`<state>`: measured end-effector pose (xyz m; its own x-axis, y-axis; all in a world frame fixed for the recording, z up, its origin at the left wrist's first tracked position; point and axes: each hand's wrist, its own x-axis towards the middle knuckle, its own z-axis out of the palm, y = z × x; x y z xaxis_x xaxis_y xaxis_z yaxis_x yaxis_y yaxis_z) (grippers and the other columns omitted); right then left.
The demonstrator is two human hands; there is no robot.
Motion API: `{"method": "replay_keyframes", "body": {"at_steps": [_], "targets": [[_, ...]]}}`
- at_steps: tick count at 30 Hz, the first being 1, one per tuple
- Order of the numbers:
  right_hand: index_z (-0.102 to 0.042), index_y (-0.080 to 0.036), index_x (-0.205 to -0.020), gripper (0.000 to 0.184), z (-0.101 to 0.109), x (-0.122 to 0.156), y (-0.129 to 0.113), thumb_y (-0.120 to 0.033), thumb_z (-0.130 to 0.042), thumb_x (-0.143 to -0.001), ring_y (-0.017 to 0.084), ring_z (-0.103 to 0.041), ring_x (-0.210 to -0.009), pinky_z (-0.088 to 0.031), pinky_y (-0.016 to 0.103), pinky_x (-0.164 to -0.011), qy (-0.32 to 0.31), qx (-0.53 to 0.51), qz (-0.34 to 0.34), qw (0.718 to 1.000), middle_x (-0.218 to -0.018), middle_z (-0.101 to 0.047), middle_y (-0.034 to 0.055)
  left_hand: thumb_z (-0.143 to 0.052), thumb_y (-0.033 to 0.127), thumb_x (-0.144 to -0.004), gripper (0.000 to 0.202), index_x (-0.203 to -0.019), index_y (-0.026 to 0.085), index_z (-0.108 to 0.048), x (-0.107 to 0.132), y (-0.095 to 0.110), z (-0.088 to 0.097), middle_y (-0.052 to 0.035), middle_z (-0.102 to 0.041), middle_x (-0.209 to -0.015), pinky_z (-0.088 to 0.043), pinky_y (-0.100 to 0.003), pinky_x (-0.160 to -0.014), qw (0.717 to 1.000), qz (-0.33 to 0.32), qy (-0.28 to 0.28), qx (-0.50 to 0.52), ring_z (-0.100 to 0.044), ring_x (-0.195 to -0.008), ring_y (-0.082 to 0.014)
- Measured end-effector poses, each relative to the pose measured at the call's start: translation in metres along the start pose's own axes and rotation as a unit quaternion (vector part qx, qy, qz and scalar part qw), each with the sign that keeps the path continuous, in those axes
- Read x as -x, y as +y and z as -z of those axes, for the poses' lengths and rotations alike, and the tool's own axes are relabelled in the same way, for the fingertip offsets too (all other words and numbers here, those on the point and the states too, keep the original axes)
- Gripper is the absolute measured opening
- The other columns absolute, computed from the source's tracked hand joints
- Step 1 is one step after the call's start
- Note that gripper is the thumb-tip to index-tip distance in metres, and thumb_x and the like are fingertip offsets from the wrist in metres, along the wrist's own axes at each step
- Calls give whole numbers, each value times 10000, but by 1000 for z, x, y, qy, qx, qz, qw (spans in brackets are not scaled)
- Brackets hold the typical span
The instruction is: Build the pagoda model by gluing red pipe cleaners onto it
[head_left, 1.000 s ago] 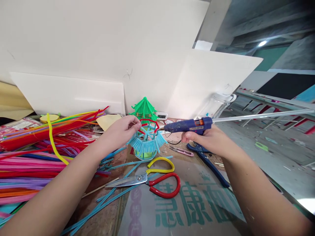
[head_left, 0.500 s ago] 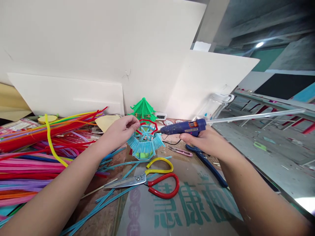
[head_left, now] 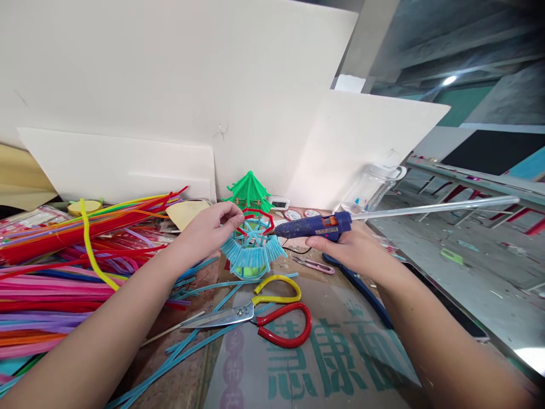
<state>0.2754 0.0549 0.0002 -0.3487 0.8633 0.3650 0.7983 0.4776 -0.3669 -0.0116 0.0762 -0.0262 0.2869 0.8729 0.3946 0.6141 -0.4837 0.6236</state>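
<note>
My left hand [head_left: 215, 230] pinches the left side of a red pipe-cleaner ring [head_left: 267, 217], which sits over the top of a light blue pipe-cleaner pavilion [head_left: 251, 255]. In my right hand [head_left: 355, 247] is a blue hot glue gun [head_left: 313, 225], a long clear glue stick [head_left: 443, 207] jutting from its back. The gun's nozzle points left and is close to the ring's right side; whether it touches I cannot tell. Behind the pavilion rises a green pipe-cleaner roof [head_left: 249, 190].
Scissors [head_left: 242, 312] with yellow and red handles lie in front, over blue pipe cleaners [head_left: 170, 363]. Bundles of coloured pipe cleaners [head_left: 46, 289] cover the left. Pink snips [head_left: 314, 264], dark blue pliers [head_left: 366, 295] and a clear bottle [head_left: 370, 187] are on the right. White boards [head_left: 170, 74] stand behind.
The glue gun's rear end and my right hand have dipped slightly and shifted a little left, with the nozzle still by the ring. My left hand keeps its pinch. The view has shifted slightly.
</note>
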Motion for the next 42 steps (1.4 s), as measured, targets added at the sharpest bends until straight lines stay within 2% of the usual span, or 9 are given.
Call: {"method": "replay_keyframes", "body": {"at_steps": [10,16,23,35,40,42], "targets": [[-761,-253,-978,430,-2,1,5,-606,-564,-833,294,-695,-881,-552,383,-757,13,34,-11,999,-960,-758,46,-437,461,-933,314,-871,188,-579,0,0,0,-3,-597,-810,-374,-278,-636,1000,1,2,-1,-520,-714,-162],[-731,-232,-1074,505,-3,0,5,-634,-541,-834,315,-692,-931,-542,431,-829,-3,22,-20,1000,-1031,-749,66,-434,468,-936,317,-873,190,-575,0,-1,0,1,-585,-805,-376,-280,-649,1000,-3,-5,3,-519,-723,-162],[-719,-283,-1111,423,-3,0,2,-581,-569,-851,296,-692,-968,-561,378,-807,-4,-8,7,1000,-1044,-750,23,-426,466,-934,322,-878,189,-580,1,1,1,-9,-605,-824,-375,-281,-639,1000,-1,-3,-2,-525,-723,-168],[-727,-272,-1085,376,1,0,1,-532,-590,-851,263,-703,-932,-559,335,-787,-10,-5,8,1000,-1039,-751,8,-430,464,-936,314,-863,194,-571,0,-2,1,-4,-597,-807,-375,-278,-636,1000,-4,0,-3,-522,-715,-166],[-753,-259,-972,350,1,1,0,-542,-599,-837,251,-698,-804,-550,327,-683,-49,-11,-2,999,-879,-761,9,-434,464,-937,308,-866,197,-570,0,-2,0,-2,-595,-813,-372,-277,-638,1000,-5,-1,3,-516,-713,-162],[-753,-243,-898,356,4,2,1,-554,-595,-828,234,-680,-744,-533,313,-641,-45,-36,-3,998,-796,-743,9,-435,464,-935,307,-858,197,-567,1,-2,0,-3,-596,-811,-374,-276,-635,1000,-4,1,5,-519,-714,-164]]}}
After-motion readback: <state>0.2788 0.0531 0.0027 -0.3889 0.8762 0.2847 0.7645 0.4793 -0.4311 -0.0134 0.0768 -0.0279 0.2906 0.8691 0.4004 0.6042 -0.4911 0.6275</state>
